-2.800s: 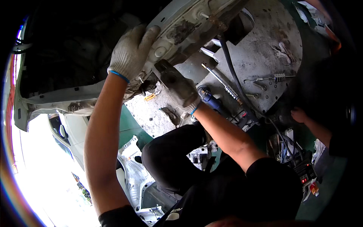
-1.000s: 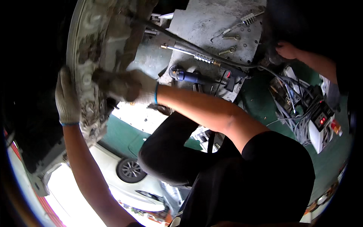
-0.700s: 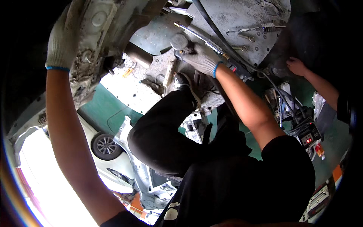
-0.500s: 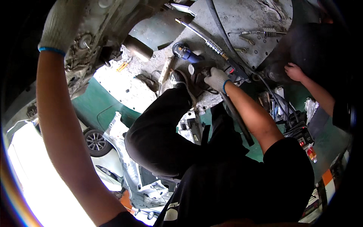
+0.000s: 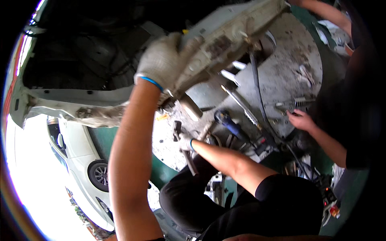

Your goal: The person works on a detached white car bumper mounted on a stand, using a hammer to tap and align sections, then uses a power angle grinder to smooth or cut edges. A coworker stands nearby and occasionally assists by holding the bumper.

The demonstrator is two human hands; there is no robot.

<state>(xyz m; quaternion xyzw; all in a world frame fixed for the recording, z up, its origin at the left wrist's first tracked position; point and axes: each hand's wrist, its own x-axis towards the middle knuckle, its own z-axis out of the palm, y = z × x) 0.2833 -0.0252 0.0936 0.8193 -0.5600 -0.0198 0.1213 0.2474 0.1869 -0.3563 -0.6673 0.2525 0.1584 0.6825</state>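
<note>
I see the right hand [image 5: 185, 142], no longer beside the blue grinder [image 5: 230, 123], at mid-frame, its fingers wrapped round the hammer [image 5: 189, 161]. That brings the hammer closer to the left hand [image 5: 165, 59], which rests on the car frame [image 5: 200, 62], upper middle, thumb spread; whether its fingers grip the edge, I cannot tell.

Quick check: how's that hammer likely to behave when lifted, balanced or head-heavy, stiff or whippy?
The hammer will probably feel head-heavy: its dark head is a thick block on a slimmer handle. It should be stiff, since the handle looks straight below the right hand.
</note>
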